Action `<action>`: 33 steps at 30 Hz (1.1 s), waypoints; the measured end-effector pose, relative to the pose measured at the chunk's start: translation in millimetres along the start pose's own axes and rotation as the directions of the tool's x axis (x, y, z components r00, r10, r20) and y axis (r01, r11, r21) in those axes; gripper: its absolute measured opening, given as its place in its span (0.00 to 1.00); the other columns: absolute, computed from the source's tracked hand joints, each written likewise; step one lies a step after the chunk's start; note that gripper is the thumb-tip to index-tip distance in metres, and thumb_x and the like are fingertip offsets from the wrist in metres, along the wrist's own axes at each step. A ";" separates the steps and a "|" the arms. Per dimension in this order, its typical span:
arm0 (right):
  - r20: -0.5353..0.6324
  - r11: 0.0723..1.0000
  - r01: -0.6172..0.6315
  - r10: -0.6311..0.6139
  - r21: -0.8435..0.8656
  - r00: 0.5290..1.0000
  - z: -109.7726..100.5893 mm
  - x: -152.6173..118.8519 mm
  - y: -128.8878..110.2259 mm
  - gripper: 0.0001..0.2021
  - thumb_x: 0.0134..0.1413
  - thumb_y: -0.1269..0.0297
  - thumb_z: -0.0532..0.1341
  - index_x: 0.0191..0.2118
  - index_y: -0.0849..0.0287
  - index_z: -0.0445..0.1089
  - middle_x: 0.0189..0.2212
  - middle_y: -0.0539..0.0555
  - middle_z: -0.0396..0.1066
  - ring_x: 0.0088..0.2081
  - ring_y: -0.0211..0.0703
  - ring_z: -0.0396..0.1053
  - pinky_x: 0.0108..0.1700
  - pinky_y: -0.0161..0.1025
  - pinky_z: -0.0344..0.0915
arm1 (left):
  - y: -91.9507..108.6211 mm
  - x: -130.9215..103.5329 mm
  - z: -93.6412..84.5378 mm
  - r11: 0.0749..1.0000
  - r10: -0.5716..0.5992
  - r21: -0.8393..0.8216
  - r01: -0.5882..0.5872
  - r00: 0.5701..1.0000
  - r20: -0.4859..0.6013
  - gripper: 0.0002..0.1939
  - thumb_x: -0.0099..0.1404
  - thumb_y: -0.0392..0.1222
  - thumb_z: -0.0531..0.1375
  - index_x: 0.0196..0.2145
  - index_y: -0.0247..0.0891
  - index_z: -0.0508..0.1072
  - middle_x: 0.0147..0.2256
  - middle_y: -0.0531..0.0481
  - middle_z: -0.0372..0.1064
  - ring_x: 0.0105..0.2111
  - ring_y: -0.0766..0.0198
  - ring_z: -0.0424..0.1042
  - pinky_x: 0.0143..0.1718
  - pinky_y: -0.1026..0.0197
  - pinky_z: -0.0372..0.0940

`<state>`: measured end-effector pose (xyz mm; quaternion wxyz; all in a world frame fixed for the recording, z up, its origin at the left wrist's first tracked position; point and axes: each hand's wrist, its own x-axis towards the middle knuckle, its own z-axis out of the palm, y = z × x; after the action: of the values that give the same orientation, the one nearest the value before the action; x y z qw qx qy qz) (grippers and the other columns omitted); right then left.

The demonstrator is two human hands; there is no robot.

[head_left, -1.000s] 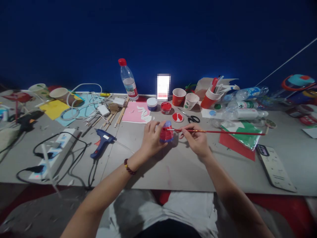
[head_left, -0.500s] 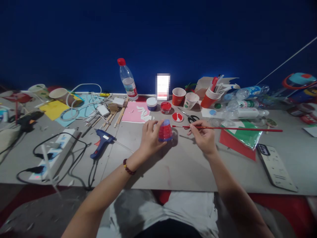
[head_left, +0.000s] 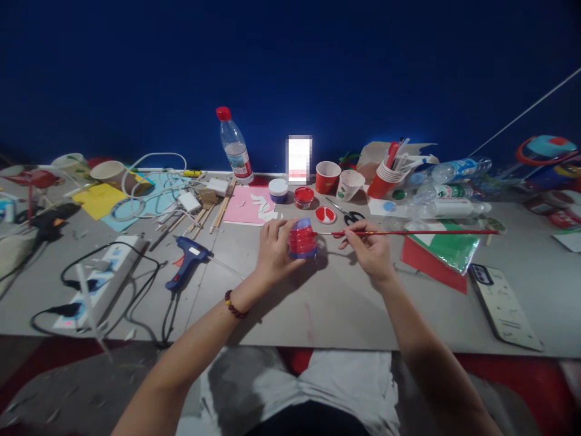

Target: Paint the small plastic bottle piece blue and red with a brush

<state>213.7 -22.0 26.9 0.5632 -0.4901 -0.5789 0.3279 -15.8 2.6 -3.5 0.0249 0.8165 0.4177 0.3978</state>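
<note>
My left hand (head_left: 276, 248) is closed around a small cup-shaped piece (head_left: 303, 239), coated red in the middle with blue at both ends. Its exact kind I cannot make out. Between the fingers of my right hand (head_left: 370, 248) is a long red paintbrush (head_left: 436, 232), held level. The brush tip reaches the right side of the red coat and seems to touch it. Just behind stand an open jar of red paint (head_left: 304, 197) and its red-smeared lid (head_left: 325, 214). A white-lidded blue jar (head_left: 278, 191) is beside them.
Black scissors (head_left: 351, 216) lie behind my right hand. Paper cups (head_left: 327, 177) and a bottle (head_left: 236, 151) stand along the wall. On the left are a blue glue gun (head_left: 189, 260) and a power strip (head_left: 102, 281) with cables; on the right, a phone (head_left: 506, 306).
The paintbrush and my right hand have shifted slightly left, bringing the tip to the red surface. The piece in my left hand is turned and tilted a little.
</note>
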 end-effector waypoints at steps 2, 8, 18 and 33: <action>-0.023 1.000 0.001 -0.001 -0.024 1.000 -4.9 2.4 2.7 0.16 0.57 0.47 0.65 0.32 0.55 0.69 0.28 0.51 0.76 0.24 0.37 0.73 0.26 0.36 0.72 | -0.6 0.6 -1.2 1.000 -0.030 -0.008 0.030 0.999 0.013 0.42 0.52 0.53 0.70 0.60 0.41 0.61 0.50 0.39 0.63 0.50 0.46 0.64 0.52 0.43 0.62; -0.029 0.997 -0.040 0.042 0.064 0.999 -5.1 -1.8 -2.1 0.13 0.58 0.50 0.65 0.34 0.54 0.69 0.30 0.51 0.78 0.25 0.38 0.74 0.27 0.37 0.73 | -0.9 1.5 -1.3 1.000 -0.020 -0.024 0.019 1.000 -0.013 0.42 0.52 0.53 0.70 0.60 0.41 0.61 0.50 0.39 0.63 0.49 0.47 0.64 0.50 0.44 0.63; 0.111 0.994 -0.072 0.063 0.085 0.992 8.0 -5.9 -9.2 0.17 0.56 0.46 0.66 0.33 0.55 0.70 0.28 0.50 0.74 0.24 0.38 0.74 0.26 0.37 0.73 | -1.6 -0.5 2.7 0.999 0.029 0.017 -0.029 1.000 -0.009 0.40 0.54 0.54 0.69 0.61 0.41 0.60 0.50 0.38 0.64 0.50 0.46 0.64 0.52 0.43 0.62; 0.011 0.989 -0.110 0.109 0.098 0.994 -2.7 -5.9 -8.5 0.14 0.56 0.49 0.66 0.33 0.54 0.69 0.31 0.51 0.77 0.26 0.40 0.74 0.29 0.39 0.74 | -2.1 1.1 -0.7 0.998 -0.061 0.000 0.061 0.998 0.007 0.41 0.51 0.52 0.71 0.59 0.43 0.62 0.50 0.40 0.62 0.50 0.46 0.64 0.52 0.43 0.63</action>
<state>214.0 -30.6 33.3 0.5662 -0.4918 -0.5357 0.3880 -17.3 4.5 -3.1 0.0385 0.8048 0.4423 0.3940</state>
